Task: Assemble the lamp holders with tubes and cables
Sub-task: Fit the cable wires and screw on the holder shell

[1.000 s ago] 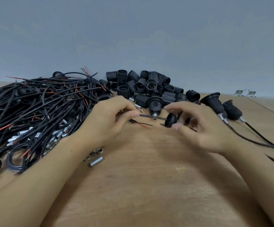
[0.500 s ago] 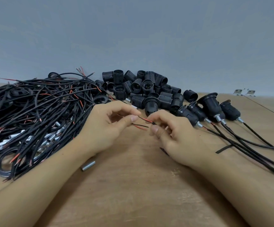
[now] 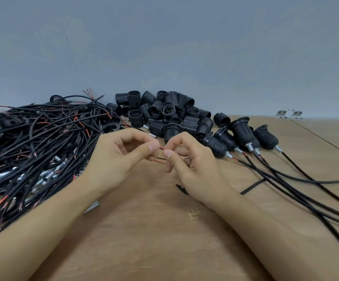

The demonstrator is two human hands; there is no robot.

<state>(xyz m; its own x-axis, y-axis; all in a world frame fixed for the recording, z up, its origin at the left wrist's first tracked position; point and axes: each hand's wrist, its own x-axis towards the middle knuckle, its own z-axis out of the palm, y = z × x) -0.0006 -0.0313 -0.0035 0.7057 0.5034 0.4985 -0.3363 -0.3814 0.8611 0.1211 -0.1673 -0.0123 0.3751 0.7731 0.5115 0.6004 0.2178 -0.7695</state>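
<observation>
My left hand [image 3: 122, 157] and my right hand [image 3: 190, 165] meet at the middle of the table. Both pinch the thin red wire end [image 3: 161, 148] of a cable between thumb and forefinger. A second red and black wire end [image 3: 160, 160] sticks out just below. A heap of loose black lamp holders [image 3: 164, 114] lies behind the hands. Several assembled holders [image 3: 243, 128] with silver tubes and black cables [image 3: 286, 177] lie to the right.
A big tangle of black cables [image 3: 35, 142] with red ends covers the left of the wooden table [image 3: 154, 240], with silver tubes [image 3: 47, 175] under it. One loose silver tube [image 3: 91, 207] lies by my left forearm. A black strip [image 3: 251, 186] lies at the right.
My right hand has let go of a black holder part and moved left to the wire ends. The view shifted, so several assembled holders now show on the right.
</observation>
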